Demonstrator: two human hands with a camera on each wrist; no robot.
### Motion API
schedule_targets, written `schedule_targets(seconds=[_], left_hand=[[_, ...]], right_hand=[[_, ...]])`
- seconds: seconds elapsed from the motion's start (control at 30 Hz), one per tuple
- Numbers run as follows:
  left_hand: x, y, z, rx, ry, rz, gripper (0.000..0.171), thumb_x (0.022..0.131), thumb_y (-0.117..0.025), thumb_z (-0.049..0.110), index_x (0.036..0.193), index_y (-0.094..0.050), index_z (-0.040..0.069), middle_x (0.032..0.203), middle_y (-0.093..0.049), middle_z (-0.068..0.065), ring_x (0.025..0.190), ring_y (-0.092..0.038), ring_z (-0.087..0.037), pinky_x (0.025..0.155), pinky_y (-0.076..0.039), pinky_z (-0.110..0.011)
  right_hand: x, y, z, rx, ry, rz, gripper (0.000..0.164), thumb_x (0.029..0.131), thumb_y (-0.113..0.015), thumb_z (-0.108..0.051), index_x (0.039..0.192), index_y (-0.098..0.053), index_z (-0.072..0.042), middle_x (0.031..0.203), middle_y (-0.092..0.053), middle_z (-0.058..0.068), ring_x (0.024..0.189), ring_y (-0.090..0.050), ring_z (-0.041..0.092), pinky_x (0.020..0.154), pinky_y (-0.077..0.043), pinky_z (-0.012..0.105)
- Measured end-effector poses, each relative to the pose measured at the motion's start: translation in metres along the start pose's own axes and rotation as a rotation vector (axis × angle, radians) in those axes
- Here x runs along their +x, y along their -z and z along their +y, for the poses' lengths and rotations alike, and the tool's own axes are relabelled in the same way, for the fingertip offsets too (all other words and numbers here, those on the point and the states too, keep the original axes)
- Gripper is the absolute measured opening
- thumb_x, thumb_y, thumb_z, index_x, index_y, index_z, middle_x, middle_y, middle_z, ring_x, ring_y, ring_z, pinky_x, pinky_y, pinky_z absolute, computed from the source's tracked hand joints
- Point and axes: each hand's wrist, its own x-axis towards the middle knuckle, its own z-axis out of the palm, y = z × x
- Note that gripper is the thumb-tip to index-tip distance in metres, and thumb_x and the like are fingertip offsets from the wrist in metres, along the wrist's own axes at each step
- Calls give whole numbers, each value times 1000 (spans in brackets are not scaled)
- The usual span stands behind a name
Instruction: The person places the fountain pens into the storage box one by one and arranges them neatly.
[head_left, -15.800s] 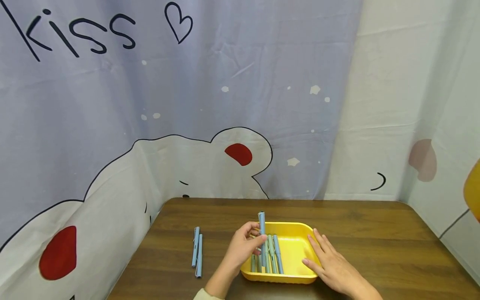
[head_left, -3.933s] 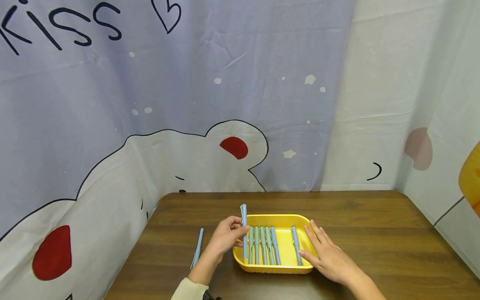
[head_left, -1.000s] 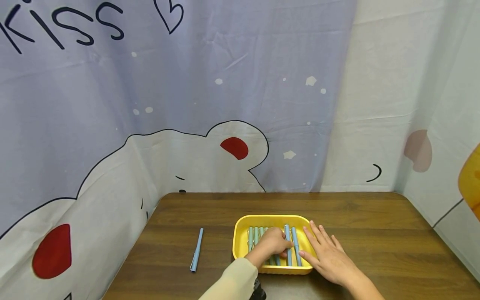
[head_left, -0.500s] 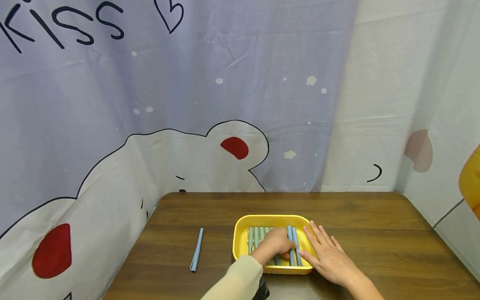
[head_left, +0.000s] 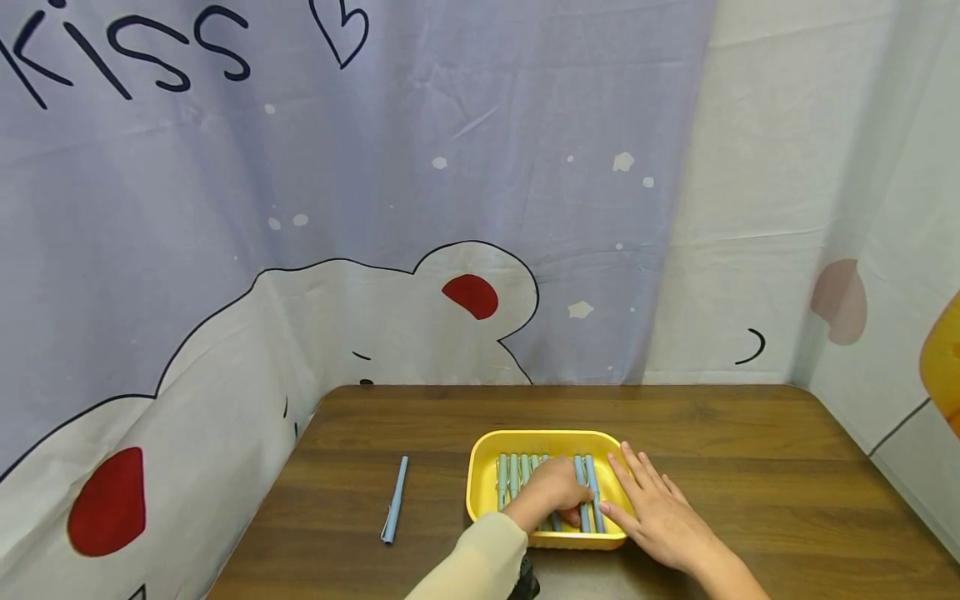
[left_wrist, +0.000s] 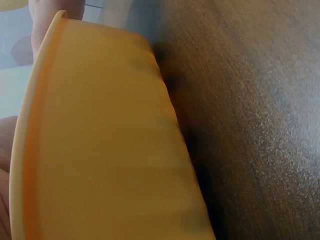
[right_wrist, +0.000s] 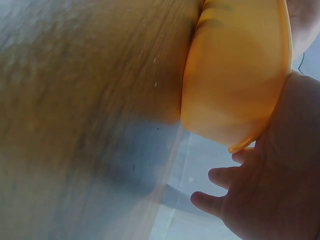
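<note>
A yellow tray (head_left: 474, 492) stands on the table with a row of pens in it. Inside it, my left hand (head_left: 555, 483) pinches a light-blue pen (head_left: 579, 467), its fingertips partly hidden in the head view. Right beside that pen lies another blue pen (head_left: 592, 475), nearly parallel. Green pens (head_left: 502, 475) line the tray's left part, some covered by the hand. My right hand (head_left: 660, 517) rests against the right rim with fingers spread and straight. The right wrist view shows this hand (right_wrist: 280, 185) along the tray wall (right_wrist: 235, 75).
One more blue pen (head_left: 395, 500) lies alone on the wooden table (head_left: 720, 433), left of the tray. A printed curtain (head_left: 585, 167) hangs behind the table. In the left wrist view the tray's side wall (left_wrist: 105, 125) fills much of the picture.
Since a second ago the pinched blue pen has shifted slightly right, close to the rightmost pen, and sits lower. Earlier, my left hand held a blue pen at the tray's left side. The right hand stays put.
</note>
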Motion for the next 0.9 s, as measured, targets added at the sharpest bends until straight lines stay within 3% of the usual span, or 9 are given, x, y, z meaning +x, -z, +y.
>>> schedule_targets(seconds=[0.27, 0.43, 0.53, 0.67, 0.9], left_hand=[[-2, 3, 1, -9, 14, -20, 41, 91, -78, 27, 59, -63, 6, 48, -64, -6, 44, -65, -15, 61, -53, -23], [-6, 8, 0, -39, 15, -31, 38, 91, -77, 26, 62, -66, 4, 48, -64, -6, 43, -65, -16, 56, -52, -24], [-9, 13, -2, -107, 7, -20, 29, 90, -78, 23, 92, -72, -5, 51, -64, -5, 44, -65, -17, 52, -54, -26], [-14, 24, -5, -220, -7, -19, 54, 90, -78, 22, 132, -57, -6, 58, -66, -6, 50, -68, -21, 53, -58, -32], [-18, 46, -18, -346, -53, -34, 52, 93, -74, 23, 134, -55, -3, 77, -71, -8, 65, -73, -27, 63, -60, -40]], right_hand=[[1, 0, 1, 3, 1, -6, 73, 102, -53, -52, 157, -37, -7, 166, -24, 18, 147, -30, 47, 105, -33, 74], [1, -1, 2, 8, 2, -8, 73, 102, -53, -52, 157, -37, -6, 166, -23, 18, 147, -30, 47, 105, -33, 73], [1, -1, 2, 9, 1, -11, 74, 102, -53, -53, 157, -37, -6, 166, -23, 19, 147, -30, 48, 105, -34, 73], [1, -1, 2, 11, 1, -14, 74, 102, -52, -53, 157, -36, -6, 166, -22, 18, 147, -29, 48, 105, -34, 72], [0, -1, 1, -9, 36, 32, 73, 101, -56, -50, 155, -40, -3, 164, -26, 22, 143, -34, 51, 102, -38, 71]])
